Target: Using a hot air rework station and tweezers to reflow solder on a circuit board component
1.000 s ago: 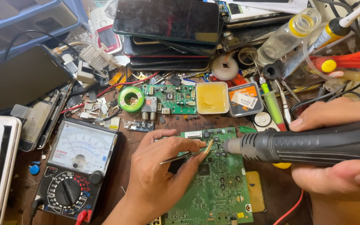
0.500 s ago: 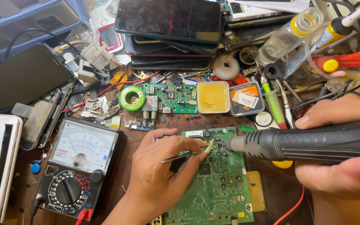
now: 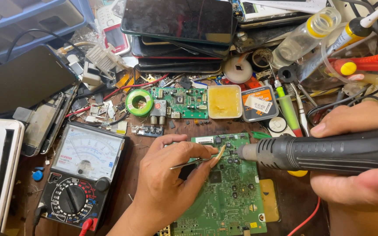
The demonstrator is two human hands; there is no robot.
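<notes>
- Now I'm pinching tweezers [image 3: 193,162] in my left hand [image 3: 167,183], tips lying just left of the nozzle, over the green circuit board [image 3: 232,192] at lower centre.
- My right hand [image 3: 355,157] is gripping the hot-air handpiece [image 3: 329,153], its long axis running leftward toward the tweezers.

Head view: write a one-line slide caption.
Left hand holds tweezers to a green circuit board while the right hand aims a black hot-air tool at it.

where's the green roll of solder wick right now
In the head view the green roll lies on the cluttered bench left of centre, touching the left end of the small green circuit board, above the analog multimeter and beyond the left hand.
</notes>
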